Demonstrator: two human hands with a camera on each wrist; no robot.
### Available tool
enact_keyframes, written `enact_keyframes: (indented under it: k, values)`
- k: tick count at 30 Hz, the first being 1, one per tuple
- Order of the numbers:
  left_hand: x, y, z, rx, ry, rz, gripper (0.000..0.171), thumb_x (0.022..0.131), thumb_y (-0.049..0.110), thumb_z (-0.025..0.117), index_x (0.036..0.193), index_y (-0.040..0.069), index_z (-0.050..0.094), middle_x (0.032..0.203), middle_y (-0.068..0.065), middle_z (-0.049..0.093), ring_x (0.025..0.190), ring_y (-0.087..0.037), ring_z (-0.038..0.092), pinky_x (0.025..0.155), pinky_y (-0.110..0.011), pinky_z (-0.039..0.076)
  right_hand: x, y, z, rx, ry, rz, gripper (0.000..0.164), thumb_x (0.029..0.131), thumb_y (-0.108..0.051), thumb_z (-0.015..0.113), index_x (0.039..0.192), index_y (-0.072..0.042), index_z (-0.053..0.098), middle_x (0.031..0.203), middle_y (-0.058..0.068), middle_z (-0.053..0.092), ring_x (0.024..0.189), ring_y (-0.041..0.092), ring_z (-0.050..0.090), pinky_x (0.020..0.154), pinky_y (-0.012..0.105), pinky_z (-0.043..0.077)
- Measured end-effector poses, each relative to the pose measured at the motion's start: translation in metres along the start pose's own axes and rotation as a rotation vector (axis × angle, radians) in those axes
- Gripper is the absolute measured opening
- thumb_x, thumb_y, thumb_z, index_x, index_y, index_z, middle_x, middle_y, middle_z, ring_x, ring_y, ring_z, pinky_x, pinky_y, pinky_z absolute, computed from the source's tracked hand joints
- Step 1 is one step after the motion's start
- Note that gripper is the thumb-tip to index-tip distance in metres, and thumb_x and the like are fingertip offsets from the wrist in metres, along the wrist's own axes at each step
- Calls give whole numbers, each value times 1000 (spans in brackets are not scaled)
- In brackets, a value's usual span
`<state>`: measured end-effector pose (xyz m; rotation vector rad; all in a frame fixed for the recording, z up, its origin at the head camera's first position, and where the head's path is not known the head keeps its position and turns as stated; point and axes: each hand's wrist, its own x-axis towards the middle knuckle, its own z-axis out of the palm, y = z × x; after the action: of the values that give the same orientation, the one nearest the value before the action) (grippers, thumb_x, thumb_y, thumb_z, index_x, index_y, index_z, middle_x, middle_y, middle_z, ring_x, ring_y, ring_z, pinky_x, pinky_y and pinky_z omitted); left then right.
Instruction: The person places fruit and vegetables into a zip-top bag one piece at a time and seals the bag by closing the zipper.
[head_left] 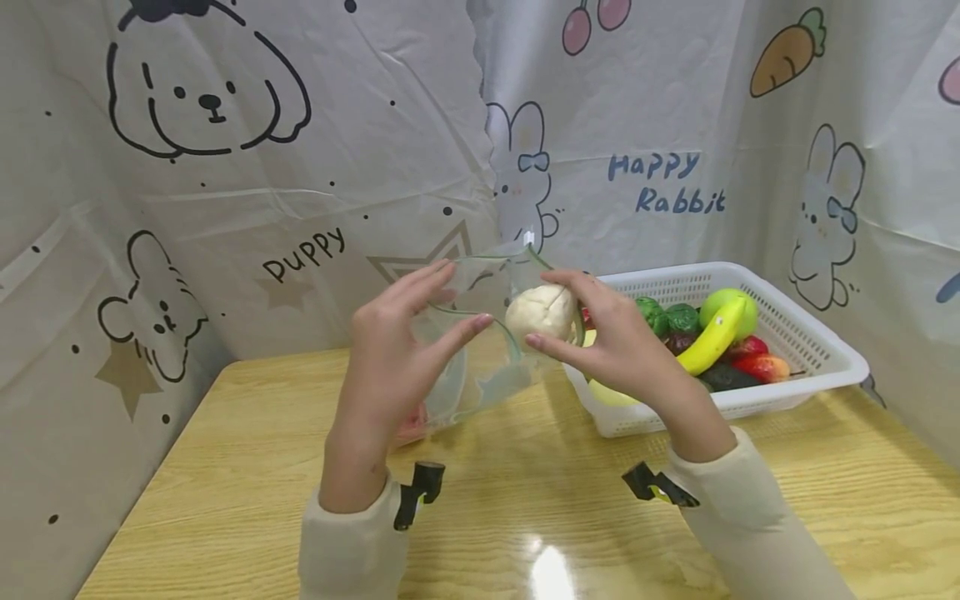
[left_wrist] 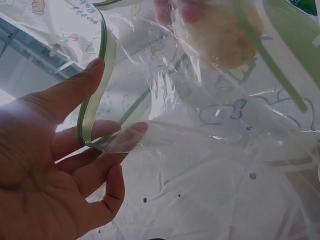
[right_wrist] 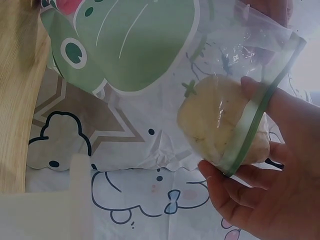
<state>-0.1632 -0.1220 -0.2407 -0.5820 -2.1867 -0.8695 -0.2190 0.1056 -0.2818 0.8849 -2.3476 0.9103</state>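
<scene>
Both hands hold a clear zip bag (head_left: 480, 387) with a green rim and a green printed figure in mid-air above the table. My left hand (head_left: 393, 333) has the rim between thumb and fingers at the left side of the mouth, as the left wrist view shows. My right hand (head_left: 600, 333) grips a pale cream, round, creased lump (head_left: 542, 315), whose exact kind I cannot tell. In the right wrist view, the green rim (right_wrist: 250, 130) crosses the lump (right_wrist: 215, 120), most of which shows through the clear film.
A white slotted basket (head_left: 825, 375) stands right of the bag, with a banana (head_left: 712, 337), a green apple (head_left: 738, 304) and several other fruits and vegetables. Something red (head_left: 411, 423) shows at the bag's lower left. Printed cloth (head_left: 360, 200) hangs behind the wooden table (head_left: 487, 517).
</scene>
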Motion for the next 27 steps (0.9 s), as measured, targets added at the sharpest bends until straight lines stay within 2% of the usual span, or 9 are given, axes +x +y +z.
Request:
enact_keyframes:
  k: [6,11,15,23,27]
  values:
    - [0,1,1,2,-11,2,61,73,34,76,122,2,60,129,-15,61,99,-20,65,95,-45,52,0,0,0,-15,-9,3,66,79,-44,69,133,-12,46,125,12,58,83,20,54,67,39,54]
    - [0,1,2,7,-11,6,61,73,34,76,122,2,61,128,-15,62,99,-19,65,94,-45,52,-1,0,-1,-25,-23,17,68,80,-43,68,134,-11,44,115,11,60,77,20,50,63,36,50]
    - [0,1,2,4,-4,12,60,73,33,77,121,2,61,127,-15,62,100,-19,65,96,-45,52,-1,-1,-1,-23,-37,38,71,80,-44,68,136,-10,41,111,11,59,78,21,49,64,38,50]
    - [0,2,2,5,-11,13,60,73,33,76,122,2,61,128,-14,62,102,-20,64,97,-45,51,-2,-1,-2,-25,-43,47,72,80,-44,67,138,-11,38,122,14,59,83,22,52,69,41,52]
    - [-1,2,2,10,-11,9,60,73,33,76,122,2,61,128,-14,62,103,-20,63,96,-45,51,-2,-2,-2,-36,-41,50,69,81,-40,68,137,-14,39,121,14,61,86,21,54,71,42,52]
